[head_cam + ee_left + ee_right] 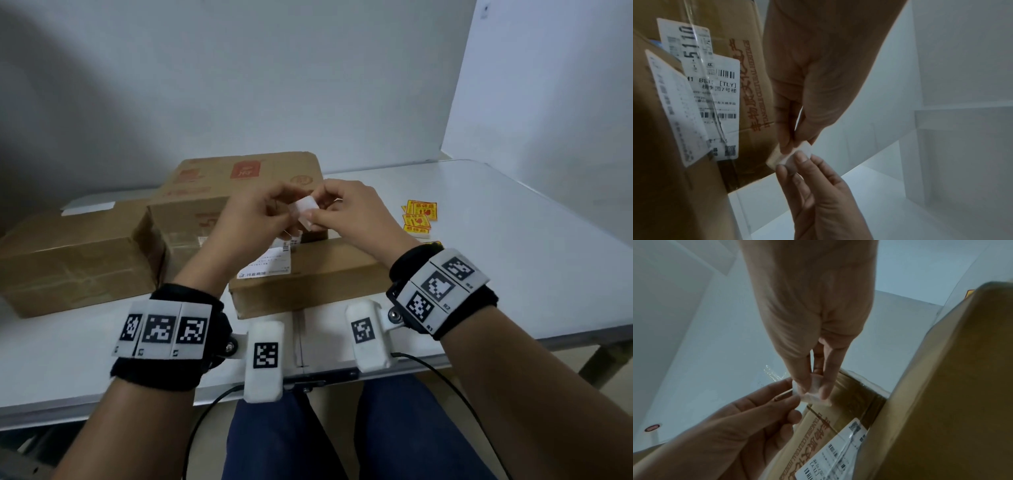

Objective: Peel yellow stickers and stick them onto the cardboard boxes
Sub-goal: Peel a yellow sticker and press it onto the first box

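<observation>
Both hands meet above the front cardboard box (308,274) and pinch one small sticker (306,207) between them; only its white side shows. My left hand (289,214) grips its left edge with thumb and fingertips. My right hand (317,212) pinches the right edge. In the left wrist view the left hand (795,142) holds the pale sticker (805,148), with the right hand (792,162) opposite. The right wrist view shows the right hand (813,388) on the curled sticker (815,396). A pile of yellow stickers (419,217) lies to the right.
A long box (68,253) lies at the left and a larger box (239,185) with red print stands behind. White shipping labels (715,97) cover the box faces. The white table (513,240) meets the wall behind; its front edge is near my lap.
</observation>
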The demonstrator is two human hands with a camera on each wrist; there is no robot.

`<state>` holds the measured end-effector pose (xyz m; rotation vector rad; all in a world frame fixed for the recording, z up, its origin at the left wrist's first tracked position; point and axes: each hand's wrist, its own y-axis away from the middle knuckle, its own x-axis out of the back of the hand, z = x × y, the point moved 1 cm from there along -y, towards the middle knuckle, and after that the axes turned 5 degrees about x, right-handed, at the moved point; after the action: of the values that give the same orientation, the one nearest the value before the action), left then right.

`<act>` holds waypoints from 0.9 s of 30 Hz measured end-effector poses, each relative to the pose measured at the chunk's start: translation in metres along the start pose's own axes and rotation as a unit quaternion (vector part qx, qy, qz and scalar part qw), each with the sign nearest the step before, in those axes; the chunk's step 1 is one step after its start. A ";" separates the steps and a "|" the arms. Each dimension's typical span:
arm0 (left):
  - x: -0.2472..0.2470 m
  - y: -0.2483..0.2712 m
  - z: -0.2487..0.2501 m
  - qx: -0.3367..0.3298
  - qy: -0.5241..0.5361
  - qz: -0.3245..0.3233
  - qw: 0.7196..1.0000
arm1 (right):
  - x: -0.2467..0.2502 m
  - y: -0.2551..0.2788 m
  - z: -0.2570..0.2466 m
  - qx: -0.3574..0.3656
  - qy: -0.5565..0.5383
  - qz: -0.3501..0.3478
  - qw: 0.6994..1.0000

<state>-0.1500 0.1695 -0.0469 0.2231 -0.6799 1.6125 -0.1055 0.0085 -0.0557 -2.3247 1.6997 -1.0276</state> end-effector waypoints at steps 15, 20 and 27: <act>-0.006 0.001 -0.020 -0.016 0.076 0.010 0.997 | 0.009 0.004 0.016 -0.208 -0.253 -0.051 0.944; -0.009 0.006 -0.028 -0.023 0.041 -0.027 0.999 | 0.006 0.006 0.020 -0.166 -0.174 -0.026 0.970; -0.013 0.010 -0.034 -0.030 -0.026 -0.039 0.998 | 0.002 0.011 0.020 -0.130 -0.098 -0.072 0.984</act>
<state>-0.1485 0.1771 -0.0842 0.2458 -0.7495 1.5136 -0.1025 -0.0034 -0.0750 -2.6402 1.6986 -0.5991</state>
